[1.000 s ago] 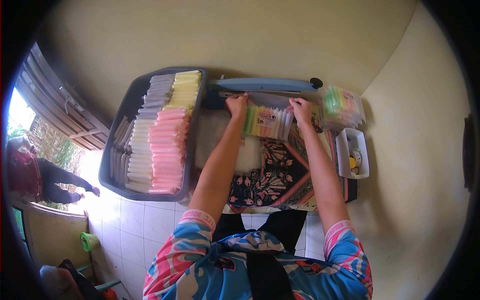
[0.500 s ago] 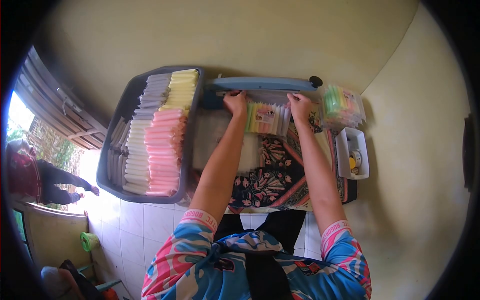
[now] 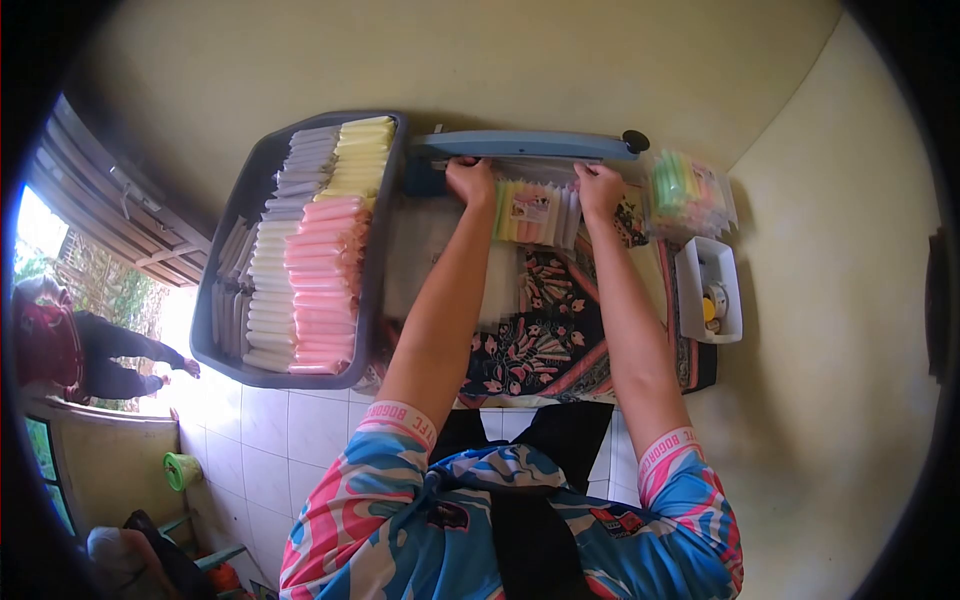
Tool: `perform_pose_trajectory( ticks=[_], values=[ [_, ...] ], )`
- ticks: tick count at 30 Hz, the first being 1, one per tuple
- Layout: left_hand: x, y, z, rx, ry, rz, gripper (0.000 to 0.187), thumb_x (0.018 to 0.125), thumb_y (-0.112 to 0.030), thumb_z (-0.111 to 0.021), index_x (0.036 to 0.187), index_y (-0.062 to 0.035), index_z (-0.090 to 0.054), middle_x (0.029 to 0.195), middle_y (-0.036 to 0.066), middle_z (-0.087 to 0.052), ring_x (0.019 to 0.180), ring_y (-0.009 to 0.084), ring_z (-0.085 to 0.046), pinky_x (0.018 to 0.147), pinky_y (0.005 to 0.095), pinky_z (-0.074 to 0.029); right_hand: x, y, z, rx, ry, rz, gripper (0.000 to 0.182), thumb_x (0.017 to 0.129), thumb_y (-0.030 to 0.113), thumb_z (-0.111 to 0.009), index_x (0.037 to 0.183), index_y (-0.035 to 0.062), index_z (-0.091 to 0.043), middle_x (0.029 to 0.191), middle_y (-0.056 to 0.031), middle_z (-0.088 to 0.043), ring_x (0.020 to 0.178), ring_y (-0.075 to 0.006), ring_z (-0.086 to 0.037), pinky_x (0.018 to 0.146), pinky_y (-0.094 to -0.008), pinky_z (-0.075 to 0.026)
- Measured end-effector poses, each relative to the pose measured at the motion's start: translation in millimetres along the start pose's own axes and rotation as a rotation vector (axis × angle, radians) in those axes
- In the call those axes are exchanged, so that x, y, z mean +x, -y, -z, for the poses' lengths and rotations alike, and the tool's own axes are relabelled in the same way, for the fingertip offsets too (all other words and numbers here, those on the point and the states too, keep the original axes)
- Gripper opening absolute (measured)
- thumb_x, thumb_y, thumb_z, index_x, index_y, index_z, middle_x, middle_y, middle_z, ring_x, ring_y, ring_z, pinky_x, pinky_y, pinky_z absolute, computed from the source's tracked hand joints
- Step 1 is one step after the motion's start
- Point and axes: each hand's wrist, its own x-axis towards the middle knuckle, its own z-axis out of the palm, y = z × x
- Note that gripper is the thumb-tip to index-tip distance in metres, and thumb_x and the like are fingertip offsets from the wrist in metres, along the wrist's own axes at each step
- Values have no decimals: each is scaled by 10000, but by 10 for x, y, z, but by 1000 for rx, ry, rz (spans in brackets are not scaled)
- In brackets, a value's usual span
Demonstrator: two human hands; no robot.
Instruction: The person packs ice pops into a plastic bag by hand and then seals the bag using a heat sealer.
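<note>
Both hands are reaching forward to the blue heat sealer (image 3: 525, 146) that is lying along the far edge of the patterned cloth (image 3: 540, 340). The left hand (image 3: 470, 182) is pinching the near-left corner of a clear packet of pastel sticks (image 3: 538, 213), its fingers clenched on the plastic right at the sealer's bar. The right hand (image 3: 598, 188) is gripping the packet's other top corner in the same way, fingers curled onto the plastic, just in front of the sealer's right end. The packet itself is hanging between the two hands, its open edge lying at the sealer's jaw and its body trailing back from the sealer over the cloth; whether the edge is sitting under the bar or only against it cannot be told.

Left of the sealer, touching its end, a dark grey tray (image 3: 232, 235) is holding rows of pink, white, yellow and grey sticks. Right of the sealer's knob, a filled bag of coloured sticks (image 3: 688, 195) is lying, and just nearer than that a small white tub (image 3: 708, 300) is sitting. Far left of the sealer, beyond the tray, another person (image 3: 85, 345) is bending down outdoors
</note>
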Motion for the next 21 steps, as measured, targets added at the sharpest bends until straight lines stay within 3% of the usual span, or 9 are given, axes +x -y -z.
perform_pose_trajectory(
  ticks=[3,6,12,18,21],
  values=[
    [-25,-53,44,91,14,0,320,605,-93,-846,729,-7,-565,685,145,-652,601,243,-652,571,354,-522,-32,63,28,-162,-78,98,275,745,284,-744,803,16,-715,698,-160,-664,666,-332,-655,611,-389,-502],
    [66,40,61,327,11,-85,286,619,-150,-837,727,-39,-598,713,143,-669,647,282,-665,607,367,-518,-80,199,118,-140,-23,5,285,751,311,-736,810,33,-718,734,-155,-672,697,-330,-657,617,-400,-501],
    [-38,-11,88,435,-24,-198,245,628,-174,-820,735,-78,-622,709,125,-672,692,321,-662,632,379,-512,-159,294,137,-222,-125,77,279,757,327,-721,810,54,-720,727,-137,-672,698,-337,-648,585,-414,-491],
    [-63,-6,94,386,-13,-234,234,641,-165,-807,741,-92,-609,707,135,-667,711,337,-659,625,403,-508,-134,187,48,-215,-207,167,242,712,318,-752,774,85,-730,755,-121,-678,688,-319,-612,756,-398,-460],
    [-72,-5,83,425,-31,-215,244,646,-169,-807,748,-97,-597,697,136,-662,719,340,-659,621,407,-503,-137,150,25,-279,-365,225,266,678,321,-776,759,71,-732,821,-122,-673,699,-306,-598,824,-385,-427]
  ],
)
